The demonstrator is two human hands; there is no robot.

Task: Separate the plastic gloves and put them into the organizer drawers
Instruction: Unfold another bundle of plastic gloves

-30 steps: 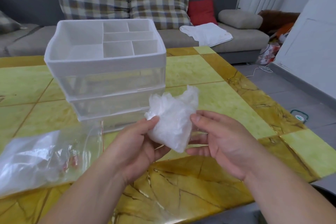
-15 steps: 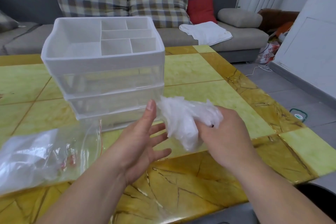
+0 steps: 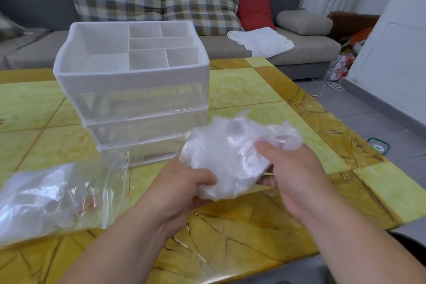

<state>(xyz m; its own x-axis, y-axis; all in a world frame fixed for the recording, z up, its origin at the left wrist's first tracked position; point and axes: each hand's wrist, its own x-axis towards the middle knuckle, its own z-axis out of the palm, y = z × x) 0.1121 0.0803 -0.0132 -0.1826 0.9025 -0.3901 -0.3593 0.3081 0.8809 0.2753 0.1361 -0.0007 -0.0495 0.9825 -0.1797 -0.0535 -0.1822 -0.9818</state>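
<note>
Both hands hold the wad of plastic gloves [image 3: 230, 159] in the air just in front of the organizer [image 3: 133, 76], above the table [image 3: 265, 90]. This seems a working height chosen so the thin film can be teased apart without dragging on anything. The left hand [image 3: 184, 184] grips the near lower side, its fingers [image 3: 204, 180] curled into the plastic. The right hand [image 3: 297, 175] pinches the far upper side, thumb pressed on top and the rest hidden beneath. Holding at opposite sides suggests a pull to peel one glove off the clump; none looks free yet. The organizer's clear drawers [image 3: 147, 124] appear pushed in, so one probably needs opening first, which would mean releasing one hand. The zip bag [image 3: 57, 196] lies open-mouthed on the table to the left, near the organizer's foot and within easy reach, seemingly holding more plastic.
</note>
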